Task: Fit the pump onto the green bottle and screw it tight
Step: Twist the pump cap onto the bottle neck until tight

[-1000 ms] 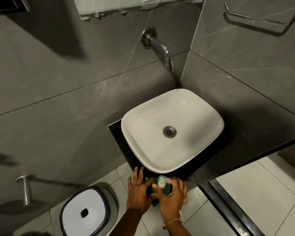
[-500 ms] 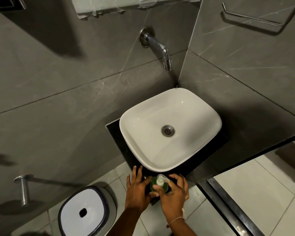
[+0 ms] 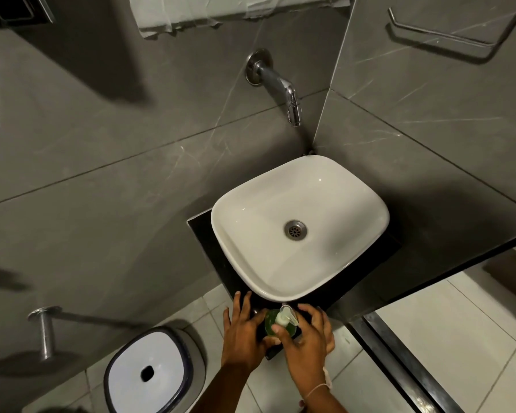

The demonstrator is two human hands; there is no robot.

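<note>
The green bottle (image 3: pixel 271 320) stands upright on the black counter (image 3: pixel 218 260), just in front of the white basin. A white pump (image 3: pixel 284 316) sits on its neck, spout pointing away from me. My left hand (image 3: pixel 242 335) wraps the bottle's left side, its fingers spread upward. On the right, my right hand (image 3: pixel 306 342) has thumb and forefinger at the pump's collar, the other fingers fanned out. Most of the bottle's body is hidden by both hands.
A white basin (image 3: pixel 298 228) with a metal drain fills the counter behind the bottle. A chrome tap (image 3: pixel 280 84) juts from the grey wall above it. A white-lidded bin (image 3: pixel 149 374) stands on the tiled floor at lower left, near a metal wall bracket (image 3: pixel 44 329).
My right hand's fingers have opened out and shifted around the pump between frames, a turning motion at the collar. The left hand has kept its hold on the bottle.
</note>
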